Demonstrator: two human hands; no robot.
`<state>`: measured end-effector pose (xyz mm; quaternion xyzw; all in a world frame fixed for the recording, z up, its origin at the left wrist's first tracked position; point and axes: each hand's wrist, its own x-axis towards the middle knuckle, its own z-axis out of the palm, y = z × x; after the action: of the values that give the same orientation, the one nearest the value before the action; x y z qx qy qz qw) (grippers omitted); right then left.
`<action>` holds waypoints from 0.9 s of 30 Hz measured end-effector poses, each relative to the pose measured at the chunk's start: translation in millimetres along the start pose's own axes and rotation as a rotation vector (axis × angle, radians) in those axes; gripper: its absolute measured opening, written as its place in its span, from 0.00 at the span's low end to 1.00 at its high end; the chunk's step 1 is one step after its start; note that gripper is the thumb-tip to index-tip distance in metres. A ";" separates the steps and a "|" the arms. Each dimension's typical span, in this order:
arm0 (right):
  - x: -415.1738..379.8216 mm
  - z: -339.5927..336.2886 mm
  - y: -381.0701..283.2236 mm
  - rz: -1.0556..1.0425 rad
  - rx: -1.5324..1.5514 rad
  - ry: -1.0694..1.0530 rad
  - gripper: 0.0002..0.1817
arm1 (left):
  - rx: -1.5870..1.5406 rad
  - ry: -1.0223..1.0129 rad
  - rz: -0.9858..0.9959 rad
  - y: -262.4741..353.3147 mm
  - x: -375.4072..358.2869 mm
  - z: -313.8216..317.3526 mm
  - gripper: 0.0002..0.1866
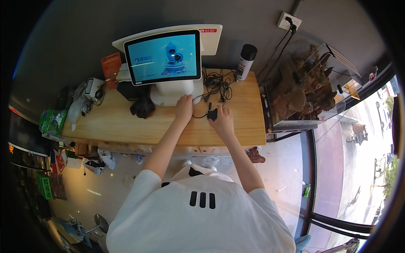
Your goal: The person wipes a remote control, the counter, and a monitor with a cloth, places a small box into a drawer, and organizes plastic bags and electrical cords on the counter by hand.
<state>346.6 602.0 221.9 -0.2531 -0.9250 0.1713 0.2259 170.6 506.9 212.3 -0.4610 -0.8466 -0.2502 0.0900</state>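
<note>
On the wooden counter, a white terminal stands with its blue screen lit. My left hand is closed at the right side of its white base, by a thin black cable; what the fingers hold is hidden. My right hand is closed on a small black object to the right of my left hand, just above the counter surface. A black cable runs between the two hands. Behind them lies a tangle of black cables.
A spray can with a black cap stands at the back right, left of a glass tank. A dark crumpled item lies left of the terminal. Farther left are a small white device and a green package.
</note>
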 end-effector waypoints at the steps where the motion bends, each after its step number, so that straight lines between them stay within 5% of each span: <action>1: -4.4 -6.0 1.9 0.025 -0.014 -0.001 0.37 | -0.018 -0.049 0.009 -2.4 1.1 0.1 0.07; 17: -39.3 -55.4 64.3 0.246 -0.101 0.038 0.34 | -0.064 0.221 -0.231 -46.6 -98.1 -97.9 0.02; 27: -25.3 -16.5 18.9 0.032 0.088 -0.018 0.31 | -0.031 0.365 -0.415 -93.6 -122.0 -117.0 0.02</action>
<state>381.8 606.9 219.2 -0.2560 -0.9143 0.2177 0.2258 152.4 315.8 234.1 -0.2264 -0.8887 -0.3553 0.1807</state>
